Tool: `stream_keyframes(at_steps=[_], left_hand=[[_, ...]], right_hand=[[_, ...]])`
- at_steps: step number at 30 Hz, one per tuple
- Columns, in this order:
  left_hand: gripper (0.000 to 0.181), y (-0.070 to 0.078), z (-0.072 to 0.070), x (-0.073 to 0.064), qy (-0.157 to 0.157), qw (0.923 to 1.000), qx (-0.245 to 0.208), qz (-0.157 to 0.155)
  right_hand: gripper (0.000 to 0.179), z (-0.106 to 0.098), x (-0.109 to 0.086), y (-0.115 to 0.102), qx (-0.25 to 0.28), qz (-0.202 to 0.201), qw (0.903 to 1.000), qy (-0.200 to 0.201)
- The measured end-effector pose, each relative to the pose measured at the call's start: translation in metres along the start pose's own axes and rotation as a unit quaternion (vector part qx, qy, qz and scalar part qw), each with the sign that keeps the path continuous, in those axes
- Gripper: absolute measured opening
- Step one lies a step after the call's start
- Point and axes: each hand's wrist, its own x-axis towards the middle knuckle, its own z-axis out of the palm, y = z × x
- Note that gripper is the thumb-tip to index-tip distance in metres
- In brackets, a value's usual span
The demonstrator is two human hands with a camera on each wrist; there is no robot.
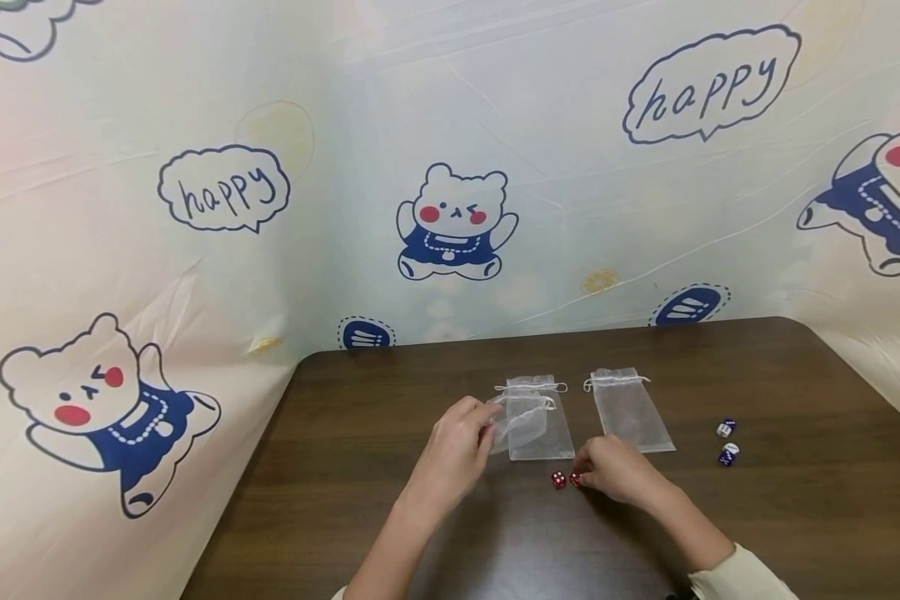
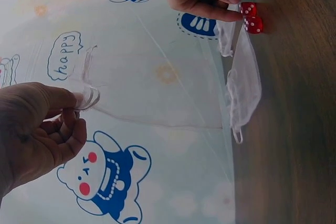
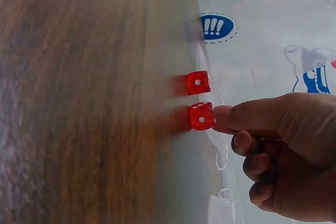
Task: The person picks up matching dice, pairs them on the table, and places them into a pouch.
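My left hand (image 1: 453,442) pinches a sheer white drawstring bag (image 1: 521,423) near its top, up off the table; in the left wrist view the bag (image 2: 163,98) hangs out from the fingertips with its cord loops beside them. My right hand (image 1: 618,471) is low at the table, thumb and forefinger at the right-hand one of two red dice (image 3: 202,116), the other fingers curled in. Beside it lies the other red die (image 1: 558,479), a small gap away in the head view.
Two more drawstring bags lie flat on the dark wooden table (image 1: 330,467): one bag (image 1: 543,442) behind the held one, another bag (image 1: 633,412) to its right. Two blue-and-white dice (image 1: 727,442) sit farther right. A printed cloth (image 1: 570,208) hangs behind the table.
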Motion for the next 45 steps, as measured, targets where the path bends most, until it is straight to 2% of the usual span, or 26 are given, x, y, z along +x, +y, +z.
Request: stream_keyframes(at_steps=[7,16,23,31,40,45], left_hand=[[0.018,-0.001,0.002,0.000,-0.010,0.9999,-0.005,-0.001],[0.018,-0.002,0.004,0.001,-0.008,0.9999,0.001,0.009],[0.019,-0.001,0.004,0.000,-0.012,0.9999,0.002,0.008],[0.019,-0.001,0.004,0.000,-0.013,0.9999,0.002,0.004],[0.019,-0.001,0.004,0.000,-0.015,0.9999,0.003,0.006],[0.019,0.000,0.005,0.001,-0.019,0.9998,0.003,0.004]], right_hand=[[0.009,0.001,0.001,0.000,-0.004,-0.007,1.0000,0.005],[0.012,0.005,0.001,0.003,-0.009,0.012,0.9998,0.009],[0.021,0.006,0.000,0.010,-0.012,0.011,0.9993,0.033],[0.014,0.008,0.001,0.010,-0.004,0.021,0.9994,0.026],[0.009,0.012,0.006,0.005,-0.019,-0.010,0.9991,0.038],[0.013,0.011,0.005,0.006,-0.014,0.009,0.9990,0.042]])
